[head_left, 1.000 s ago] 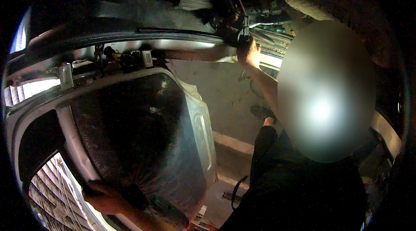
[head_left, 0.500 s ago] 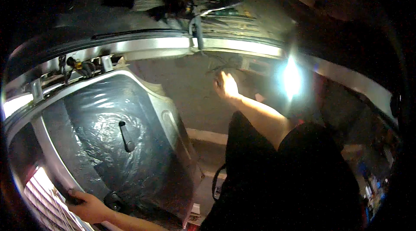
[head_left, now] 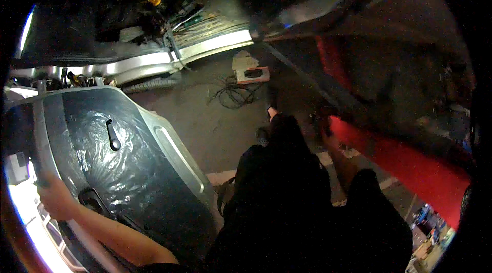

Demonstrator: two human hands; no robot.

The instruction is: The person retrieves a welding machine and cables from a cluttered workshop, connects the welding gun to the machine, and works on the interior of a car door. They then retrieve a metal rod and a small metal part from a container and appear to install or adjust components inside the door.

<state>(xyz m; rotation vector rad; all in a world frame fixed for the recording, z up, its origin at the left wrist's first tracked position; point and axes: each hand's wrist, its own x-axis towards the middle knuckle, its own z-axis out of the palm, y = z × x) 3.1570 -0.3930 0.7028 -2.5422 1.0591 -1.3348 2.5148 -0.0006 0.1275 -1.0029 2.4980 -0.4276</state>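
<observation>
The open car door [head_left: 160,134] stands at my left, its inner side covered in dark, shiny plastic film. A black window crank [head_left: 113,134] sticks out of the film, and a black inner handle recess [head_left: 92,201] lies lower down. My left hand [head_left: 57,198] is closed over the door's upper frame, slightly smeared by motion. On the right, my right hand [head_left: 330,137] hangs in shadow close to the end of a long red panel [head_left: 394,160]. Its fingers are too dark to make out, and whether it touches the panel I cannot tell.
Ahead is the silvery door sill [head_left: 215,47], with loose wiring in the dark cabin. On the floor lie a coiled black cable [head_left: 236,96] and an orange-and-white box [head_left: 261,75]. My foot [head_left: 272,111] stands nearby. Assorted clutter [head_left: 430,227] fills the lower right.
My right hand has drawn back from above the floor toward the red panel at right. The bright light is gone from view. The view has turned right; my left hand stays at the door frame.
</observation>
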